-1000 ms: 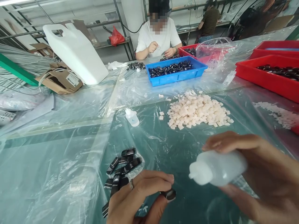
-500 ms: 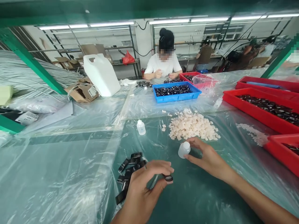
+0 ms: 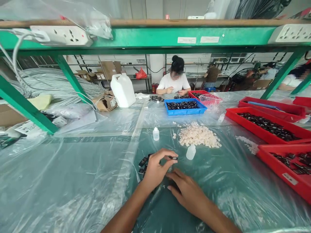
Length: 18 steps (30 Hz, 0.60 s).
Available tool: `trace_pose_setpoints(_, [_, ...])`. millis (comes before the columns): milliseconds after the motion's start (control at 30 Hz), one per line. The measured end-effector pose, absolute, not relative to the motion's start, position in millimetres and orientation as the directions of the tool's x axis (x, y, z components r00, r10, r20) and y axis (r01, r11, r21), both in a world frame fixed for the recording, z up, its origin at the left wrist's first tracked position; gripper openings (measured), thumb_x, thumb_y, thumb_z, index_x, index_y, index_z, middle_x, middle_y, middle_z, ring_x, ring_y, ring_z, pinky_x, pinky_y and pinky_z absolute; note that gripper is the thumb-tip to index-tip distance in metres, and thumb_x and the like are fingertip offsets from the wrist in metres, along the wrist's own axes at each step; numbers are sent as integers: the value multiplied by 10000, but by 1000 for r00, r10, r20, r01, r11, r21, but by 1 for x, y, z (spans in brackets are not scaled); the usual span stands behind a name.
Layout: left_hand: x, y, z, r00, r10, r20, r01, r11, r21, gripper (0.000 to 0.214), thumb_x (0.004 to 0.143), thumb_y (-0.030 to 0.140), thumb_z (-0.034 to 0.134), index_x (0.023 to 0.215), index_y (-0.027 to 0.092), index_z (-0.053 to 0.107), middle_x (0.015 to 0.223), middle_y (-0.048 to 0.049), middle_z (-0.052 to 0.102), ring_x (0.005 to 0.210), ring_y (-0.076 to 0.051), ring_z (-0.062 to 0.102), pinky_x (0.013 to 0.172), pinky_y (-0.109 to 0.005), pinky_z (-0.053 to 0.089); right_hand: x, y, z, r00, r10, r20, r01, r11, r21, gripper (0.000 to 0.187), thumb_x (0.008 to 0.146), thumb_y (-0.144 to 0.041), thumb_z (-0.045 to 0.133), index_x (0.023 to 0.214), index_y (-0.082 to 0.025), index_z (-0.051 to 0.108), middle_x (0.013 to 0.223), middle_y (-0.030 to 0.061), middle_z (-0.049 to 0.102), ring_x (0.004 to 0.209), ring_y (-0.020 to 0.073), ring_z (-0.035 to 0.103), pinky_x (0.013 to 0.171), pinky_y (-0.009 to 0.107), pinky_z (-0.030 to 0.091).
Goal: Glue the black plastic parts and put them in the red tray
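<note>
My left hand pinches a small black part between thumb and forefinger, just above the plastic-covered table. More black parts lie in a small cluster beside its knuckles. My right hand rests on the table below and right of the left, fingers stretched toward the left hand, holding nothing. A small white squeeze bottle stands upright on the table beyond both hands, apart from them. A second small bottle stands farther back, next to a heap of pale little blocks.
Red trays of black parts line the right side. A blue tray of them sits ahead, where a person in white works. A white jug, cardboard boxes and a green shelf frame stand at the left and overhead.
My right hand set the white squeeze bottle upright on the table, let go and drew back toward the left hand. The view pulled back and up.
</note>
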State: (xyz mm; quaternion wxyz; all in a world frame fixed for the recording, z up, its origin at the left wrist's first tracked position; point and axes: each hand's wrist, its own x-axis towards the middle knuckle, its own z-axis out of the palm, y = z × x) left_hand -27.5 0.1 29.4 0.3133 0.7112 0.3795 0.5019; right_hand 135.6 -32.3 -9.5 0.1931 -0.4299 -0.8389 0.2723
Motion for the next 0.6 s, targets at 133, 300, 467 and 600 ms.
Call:
trace_pose_setpoints(133, [-35,3,30,170,860,480,253,-509,823,168,1022,319,660,1099,180,715,1144,-64,747,1011,-226,729,898,-437,606,137,-31,-1,-574,811,115,602,513,-612,216,1005,-106,561,1186,-174,655,1142,75,662,1024,237,682,916,439,575])
trace_pose_setpoints(300, [-43,11,29,142,847,512,256,-531,808,176,1017,323,668,1093,170,712,1115,-58,748,972,-219,734,863,-424,615,165,-21,15,-599,795,97,629,542,-557,117,1042,-215,616,1129,-166,677,1104,44,694,978,189,690,879,391,599])
trace_pose_setpoints(467, [-42,17,22,157,810,565,198,-586,786,138,1007,303,684,1005,168,715,1027,-41,752,879,-186,731,760,-354,619,262,37,27,-314,946,87,867,322,-379,176,1041,-322,639,1106,-164,683,1086,51,710,947,189,700,866,396,605])
trace_pose_setpoints(600, [-36,15,19,168,795,583,138,-604,785,52,979,168,696,991,207,728,994,-9,776,912,-178,740,729,-292,606,315,88,10,-137,987,89,952,156,-263,210,1037,-340,645,1157,-171,674,1163,68,696,997,204,695,898,417,599])
